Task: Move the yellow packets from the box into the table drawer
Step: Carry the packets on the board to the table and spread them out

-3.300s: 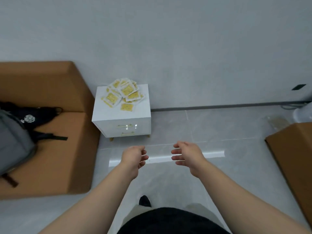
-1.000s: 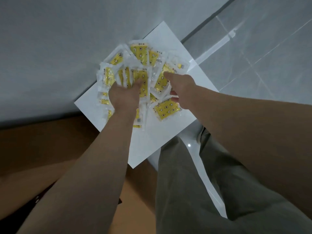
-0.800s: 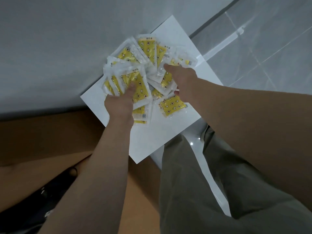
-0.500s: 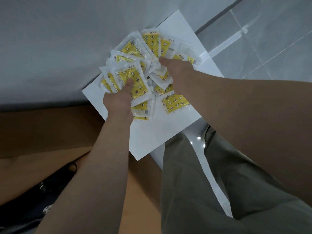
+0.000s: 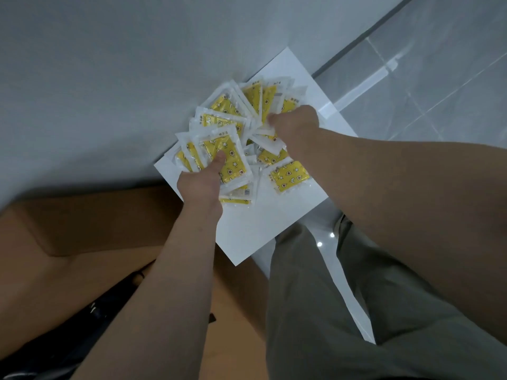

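Note:
A heap of yellow packets (image 5: 231, 116) in clear wrappers lies on the white top of the small table (image 5: 255, 223), against the wall. My left hand (image 5: 201, 185) grips a bunch of packets at the heap's near left, thumb on top of a yellow one. My right hand (image 5: 295, 124) has its fingers curled into the packets on the right side of the heap. One packet (image 5: 289, 175) lies apart on the table top, below my right wrist. The drawer front is hidden beneath the table top.
A brown sofa (image 5: 82, 231) stands right against the table on the left, with a dark bag (image 5: 68, 333) on its seat. My trouser legs (image 5: 343, 297) are close to the table's front. Grey tiled floor (image 5: 439, 78) extends to the right.
I walked up to the table and put both hands into the heap. Over the last second both hands gathered packets, bunching them toward the wall.

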A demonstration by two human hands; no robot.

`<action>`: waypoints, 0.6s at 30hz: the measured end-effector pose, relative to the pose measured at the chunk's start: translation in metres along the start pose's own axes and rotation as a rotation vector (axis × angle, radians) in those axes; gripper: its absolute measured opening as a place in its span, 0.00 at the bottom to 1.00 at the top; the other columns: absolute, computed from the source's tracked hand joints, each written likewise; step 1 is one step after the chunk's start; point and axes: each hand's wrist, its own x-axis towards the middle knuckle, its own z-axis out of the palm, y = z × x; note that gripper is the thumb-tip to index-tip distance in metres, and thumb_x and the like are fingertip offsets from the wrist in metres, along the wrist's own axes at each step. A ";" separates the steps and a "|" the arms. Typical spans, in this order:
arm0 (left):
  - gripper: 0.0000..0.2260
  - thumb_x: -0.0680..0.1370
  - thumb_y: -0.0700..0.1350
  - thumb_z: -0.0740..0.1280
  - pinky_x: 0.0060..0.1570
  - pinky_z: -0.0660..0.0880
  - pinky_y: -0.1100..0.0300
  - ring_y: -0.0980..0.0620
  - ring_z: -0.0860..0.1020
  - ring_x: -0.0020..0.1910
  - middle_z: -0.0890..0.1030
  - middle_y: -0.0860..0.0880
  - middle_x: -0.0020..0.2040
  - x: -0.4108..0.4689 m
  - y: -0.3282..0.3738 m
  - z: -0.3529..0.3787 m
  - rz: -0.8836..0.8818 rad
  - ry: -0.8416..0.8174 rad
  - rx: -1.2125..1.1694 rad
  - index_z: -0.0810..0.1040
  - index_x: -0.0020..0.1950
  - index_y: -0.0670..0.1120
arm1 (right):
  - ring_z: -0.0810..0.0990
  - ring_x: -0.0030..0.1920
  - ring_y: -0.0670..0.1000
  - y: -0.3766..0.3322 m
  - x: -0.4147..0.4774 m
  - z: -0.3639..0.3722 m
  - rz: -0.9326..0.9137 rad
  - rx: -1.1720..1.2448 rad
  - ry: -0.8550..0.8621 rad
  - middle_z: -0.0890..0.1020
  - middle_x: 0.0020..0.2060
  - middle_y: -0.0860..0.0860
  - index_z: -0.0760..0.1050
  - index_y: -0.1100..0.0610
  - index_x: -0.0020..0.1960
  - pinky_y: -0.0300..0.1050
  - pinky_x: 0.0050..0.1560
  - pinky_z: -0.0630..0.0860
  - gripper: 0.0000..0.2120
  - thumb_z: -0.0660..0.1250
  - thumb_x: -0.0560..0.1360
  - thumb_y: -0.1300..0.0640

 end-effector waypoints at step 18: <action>0.15 0.67 0.43 0.82 0.47 0.82 0.39 0.43 0.86 0.44 0.87 0.47 0.47 -0.123 0.088 -0.036 0.044 -0.024 -0.025 0.83 0.50 0.46 | 0.86 0.52 0.55 -0.007 -0.116 -0.106 -0.130 0.353 -0.147 0.86 0.51 0.52 0.80 0.57 0.60 0.58 0.57 0.82 0.28 0.82 0.63 0.53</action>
